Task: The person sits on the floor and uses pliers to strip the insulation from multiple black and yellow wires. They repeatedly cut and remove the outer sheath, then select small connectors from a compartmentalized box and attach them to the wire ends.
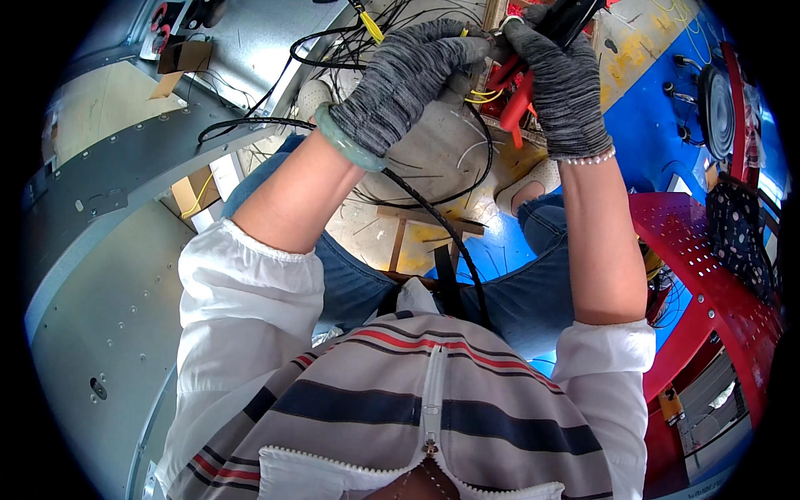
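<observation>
My left hand (417, 79), in a grey knit glove, is closed, its fingertips meeting those of my right hand at the top of the view. What they pinch is hidden. Yellow wires (485, 97) show just below these fingertips. My right hand (568, 96), gloved alike, is wrapped round a pair of pliers with red handles (518, 108); the pliers' jaws are hard to see between the hands. A black part (573, 21) juts out above the right fingers. Under my left wrist passes a black sleeved cable (429, 206), which hangs down over my lap.
On the left stands a large grey sheet-metal cabinet (108, 312), with black wires over its edge. Wire offcuts litter the floor (433, 158) near a small wooden stool (408, 229). To the right are a red perforated metal frame (679, 242) and a round-based black stand (715, 108).
</observation>
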Demonstrator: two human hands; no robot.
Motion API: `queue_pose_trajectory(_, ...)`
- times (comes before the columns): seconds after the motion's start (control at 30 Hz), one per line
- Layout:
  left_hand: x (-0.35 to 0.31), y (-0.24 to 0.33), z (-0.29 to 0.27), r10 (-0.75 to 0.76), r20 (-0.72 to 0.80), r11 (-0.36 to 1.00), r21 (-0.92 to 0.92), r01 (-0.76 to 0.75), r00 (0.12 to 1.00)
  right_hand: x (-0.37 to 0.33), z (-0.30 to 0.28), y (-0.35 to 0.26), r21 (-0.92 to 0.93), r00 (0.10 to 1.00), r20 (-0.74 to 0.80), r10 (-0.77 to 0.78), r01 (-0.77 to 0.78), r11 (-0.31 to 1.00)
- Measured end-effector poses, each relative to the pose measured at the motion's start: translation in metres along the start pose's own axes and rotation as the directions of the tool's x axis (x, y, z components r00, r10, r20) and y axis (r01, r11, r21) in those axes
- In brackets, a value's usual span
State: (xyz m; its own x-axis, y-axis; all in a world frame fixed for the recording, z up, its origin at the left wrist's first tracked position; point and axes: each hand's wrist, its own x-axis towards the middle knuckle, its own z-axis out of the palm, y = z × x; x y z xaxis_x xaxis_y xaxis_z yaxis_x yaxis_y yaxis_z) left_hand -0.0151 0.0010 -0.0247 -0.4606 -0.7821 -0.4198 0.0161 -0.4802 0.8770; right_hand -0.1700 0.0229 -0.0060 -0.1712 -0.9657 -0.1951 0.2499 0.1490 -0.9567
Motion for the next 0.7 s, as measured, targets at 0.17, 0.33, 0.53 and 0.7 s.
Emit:
queue_pose_trajectory(0.17, 0.001, -0.004, -0.004, 0.049, -0.001, 0.998, 0.044, -0.049, 0.999, -0.003, 0.006, -0.001, 0.020, 1.000, -0.023, 0.018, -0.018, 1.000)
queue_pose_trajectory(0.33, 0.003, -0.014, -0.009, 0.133, 0.058, 0.991, -0.004, -0.133, 0.989, -0.003, 0.007, 0.001, -0.040, 1.000, -0.018, -0.022, 0.021, 0.999)
queue_pose_trajectory(0.53, 0.002, -0.013, -0.008, 0.088, 0.055, 0.996, -0.020, -0.087, 0.995, -0.004, 0.007, 0.001, -0.032, 0.998, -0.039, -0.040, 0.039, 0.999)
queue_pose_trajectory(0.7, 0.003, -0.011, -0.007, 0.123, 0.048, 0.992, -0.011, -0.123, 0.991, -0.003, 0.002, -0.003, -0.060, 0.998, 0.054, 0.032, -0.029, 0.998)
